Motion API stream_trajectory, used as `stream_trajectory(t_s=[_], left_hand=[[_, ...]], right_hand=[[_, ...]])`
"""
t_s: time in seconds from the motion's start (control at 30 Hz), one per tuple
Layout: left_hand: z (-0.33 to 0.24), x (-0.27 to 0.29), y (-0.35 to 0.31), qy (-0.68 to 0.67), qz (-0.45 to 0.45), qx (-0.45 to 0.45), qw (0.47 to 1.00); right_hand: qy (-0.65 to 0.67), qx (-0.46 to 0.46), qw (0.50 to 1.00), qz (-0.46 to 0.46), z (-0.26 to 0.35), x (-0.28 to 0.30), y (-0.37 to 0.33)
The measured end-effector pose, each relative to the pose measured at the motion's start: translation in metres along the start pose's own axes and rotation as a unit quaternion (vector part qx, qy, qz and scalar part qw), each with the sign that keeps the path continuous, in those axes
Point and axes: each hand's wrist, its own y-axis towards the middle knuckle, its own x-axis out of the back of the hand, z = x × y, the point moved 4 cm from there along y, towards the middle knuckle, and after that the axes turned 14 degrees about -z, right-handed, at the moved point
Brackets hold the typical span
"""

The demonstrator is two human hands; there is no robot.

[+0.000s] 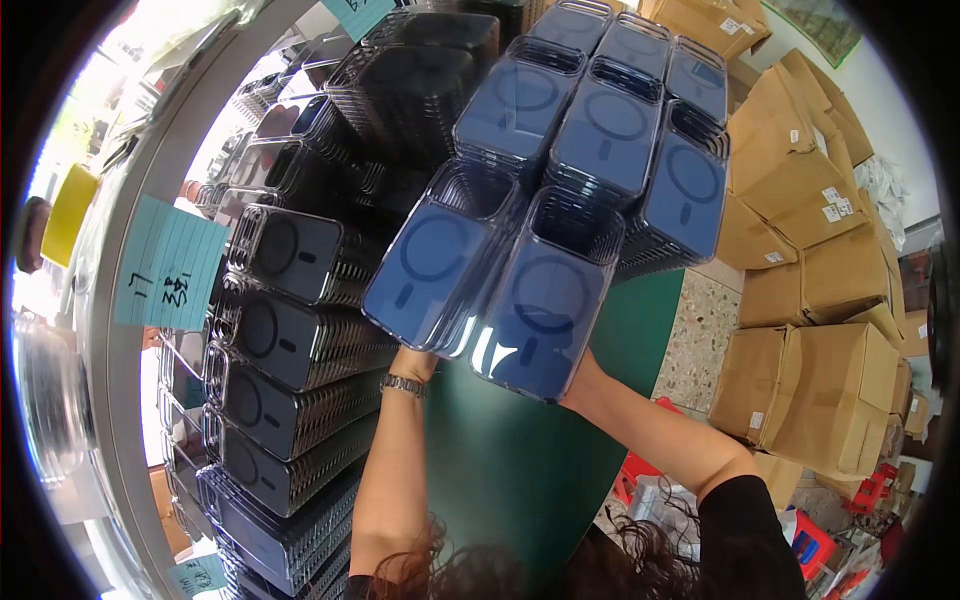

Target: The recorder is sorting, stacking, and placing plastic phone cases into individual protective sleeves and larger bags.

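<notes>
Two tall stacks of clear-edged, dark blue phone cases stand side by side in front of me: a left stack [427, 258] and a right stack [545, 300]. Each top case bears a ring and a short bar. My left hand [415, 362], with a metal watch on the wrist, reaches in at the lower end of the left stack. At the lower right edge of the right stack is my right hand [580, 384]. Both hands lie mostly beneath or behind the cases, their fingers hidden, so their grip does not show.
Behind stand more blue case stacks [607, 122] on the green table [480, 460]. Rows of black case stacks [287, 328] line the left, beside a grey post with a blue paper note [172, 265]. Cardboard boxes [800, 390] are piled on the floor at right.
</notes>
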Motion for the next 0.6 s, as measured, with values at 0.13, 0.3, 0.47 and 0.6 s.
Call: stream_trajectory(t_s=[0.13, 0.3, 0.47, 0.6], left_hand=[[0.002, 0.009, 0.005, -0.013, -0.004, -0.012, 1.0], [-0.038, -0.035, -0.037, -0.155, -0.118, -0.124, 0.973], [-0.117, -0.088, -0.11, -0.17, -0.057, -0.307, 0.935], [-0.113, -0.104, -0.119, -0.048, -0.07, -0.342, 0.936]], right_hand=[[0.059, -0.074, 0.983, 0.158, 0.001, 0.021, 0.012], [-0.259, 0.154, 0.936, -0.181, 0.03, 0.044, -0.019], [-0.173, 0.415, 0.891, -0.068, 0.032, -0.039, -0.086], [-0.172, 0.522, 0.835, 0.031, 0.036, -0.079, -0.109]])
